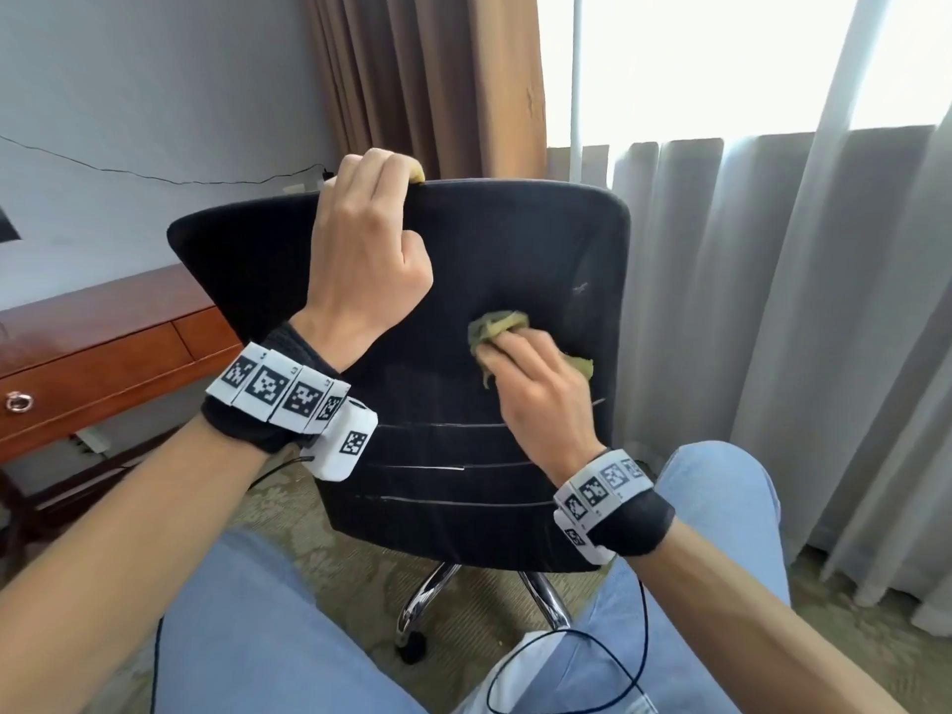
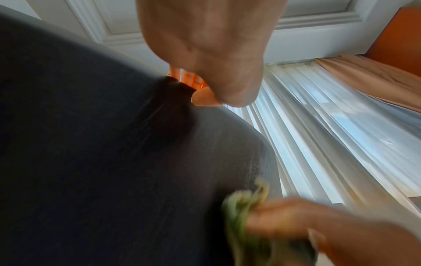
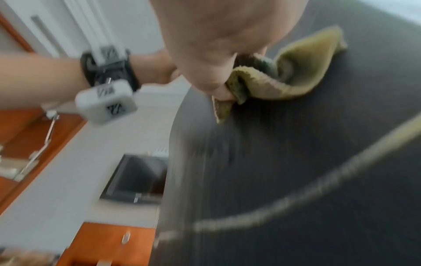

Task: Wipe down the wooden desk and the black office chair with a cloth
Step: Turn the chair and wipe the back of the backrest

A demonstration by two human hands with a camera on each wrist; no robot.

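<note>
The black office chair [image 1: 479,260] stands in front of me with the rear of its backrest facing me. My left hand [image 1: 368,234] grips the top edge of the backrest, fingers curled over it and the thumb on the near side. My right hand [image 1: 536,389] holds a bunched olive-green cloth [image 1: 497,327] and presses it against the middle of the backrest [image 3: 296,162]. The same cloth [image 3: 296,72] shows crumpled under the fingers in the right wrist view. In the left wrist view, my left hand [image 2: 212,63] hooks over the chair edge [image 2: 114,144] and the cloth [image 2: 241,216] is blurred.
The wooden desk [image 1: 98,353] with drawers stands at the left against a grey wall. Brown and grey curtains [image 1: 772,301] hang behind and right of the chair. My knees in blue trousers [image 1: 721,533] flank the chair's chrome base [image 1: 427,605] on patterned carpet.
</note>
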